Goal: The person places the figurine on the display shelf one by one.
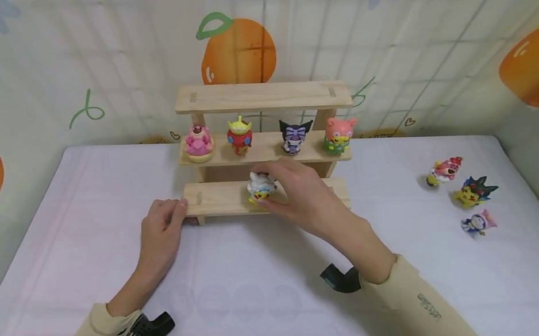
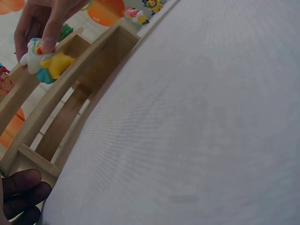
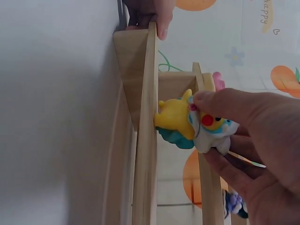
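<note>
While the right hand (image 1: 299,189) sets it down, these lines cover the figurine and how it should handle.

Figurine: a small white, yellow and teal toy figurine (image 3: 194,124), on the bottom step of the wooden shelf (image 1: 259,100), near the middle of that step.

Right hand: thumb and fingers (image 3: 234,105) pinch the figurine about its white head end; the yellow part points toward the step's front edge.

Left hand: the left hand (image 1: 163,227) rests at the left end of the bottom step, fingers (image 3: 161,18) curled over the board's corner (bracing it, by the look of things).

Weight: probably very light, a hollow or moulded plastic piece.

Stiffness: likely rigid; it keeps its shape under the pinch.

Surface of toy: smooth and glossy, so a little slippery, I judge.

Fragility: thin points such as the yellow ear or tail seem the weakest parts.

Where to hold: around the rounded body or head, from both sides, not by the small points.

Footing: the step is narrow, so the base must sit flat or it may tip.

Neighbours: four figures (image 1: 241,135) on the middle step; three more toys (image 1: 474,192) lie on the white surface (image 1: 248,305) to the right.
</note>
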A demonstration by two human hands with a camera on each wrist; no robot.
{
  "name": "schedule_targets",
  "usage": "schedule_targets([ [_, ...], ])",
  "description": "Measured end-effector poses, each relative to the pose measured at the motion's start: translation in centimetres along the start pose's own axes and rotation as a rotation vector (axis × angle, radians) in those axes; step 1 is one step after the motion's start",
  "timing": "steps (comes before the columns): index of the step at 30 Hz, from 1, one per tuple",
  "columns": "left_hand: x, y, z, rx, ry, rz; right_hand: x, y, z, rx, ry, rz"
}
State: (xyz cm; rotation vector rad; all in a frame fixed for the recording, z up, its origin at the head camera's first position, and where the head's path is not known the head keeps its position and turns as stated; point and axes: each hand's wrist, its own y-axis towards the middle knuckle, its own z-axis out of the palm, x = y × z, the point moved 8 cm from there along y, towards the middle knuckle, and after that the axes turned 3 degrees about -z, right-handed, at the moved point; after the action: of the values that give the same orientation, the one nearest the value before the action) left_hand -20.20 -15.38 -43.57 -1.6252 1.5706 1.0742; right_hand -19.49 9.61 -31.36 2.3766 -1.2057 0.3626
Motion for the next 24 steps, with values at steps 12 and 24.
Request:
schedule_targets([
  [12, 0.0, 0.0, 0.0, -0.017, -0.010, 0.026, 1.5, 1.7, 1.5, -0.009, 0.019, -0.034],
  [24, 0.2, 0.2, 0.0, -0.018, -0.012, 0.024, 3.9, 3.6, 3.2, -0.027, 0.002, -0.123],
])
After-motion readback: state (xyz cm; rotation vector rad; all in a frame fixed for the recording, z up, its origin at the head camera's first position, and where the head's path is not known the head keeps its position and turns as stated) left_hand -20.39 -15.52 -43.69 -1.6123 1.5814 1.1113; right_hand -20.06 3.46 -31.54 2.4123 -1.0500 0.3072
